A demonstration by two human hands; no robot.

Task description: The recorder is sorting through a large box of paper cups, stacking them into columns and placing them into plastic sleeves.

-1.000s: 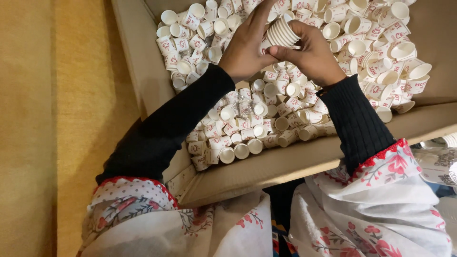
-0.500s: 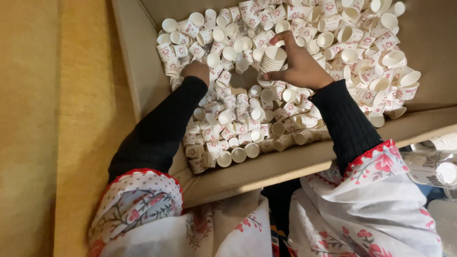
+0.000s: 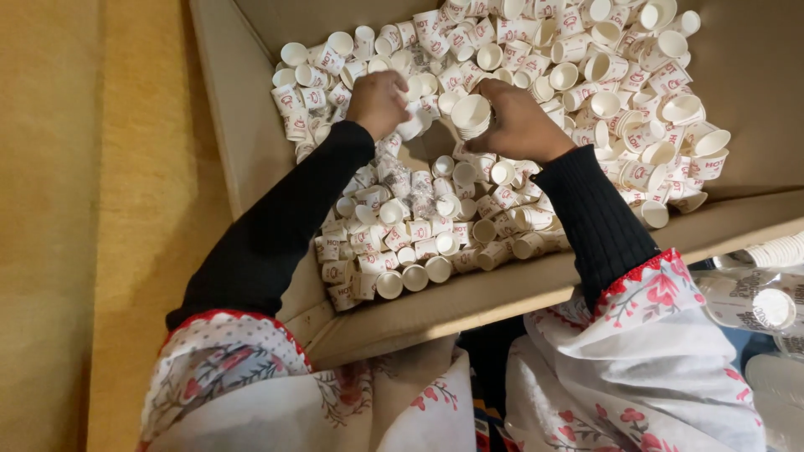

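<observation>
Right hand (image 3: 523, 125) closed around a nested stack of small paper cups (image 3: 471, 115); left hand (image 3: 378, 102) curled, pinching one loose cup (image 3: 412, 127) (both above the heap (image 3: 435, 218) filling the cardboard box (image 3: 243, 142)).

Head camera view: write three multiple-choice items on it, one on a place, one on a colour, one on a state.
1. Where do the loose paper cups lie?
A. in a cardboard box
B. on a metal shelf
C. in a plastic bucket

2. What colour are the sleeves at the wrists?
A. yellow
B. black
C. green

3. What is the right hand doing?
A. lying flat and empty
B. holding a stack of nested cups
C. gripping the box wall

Answers: 1 A, brown cardboard walls surround the cups; 2 B, both forearms are in black; 3 B, its fingers close round the stack, while the left hand reaches into the cups.
</observation>
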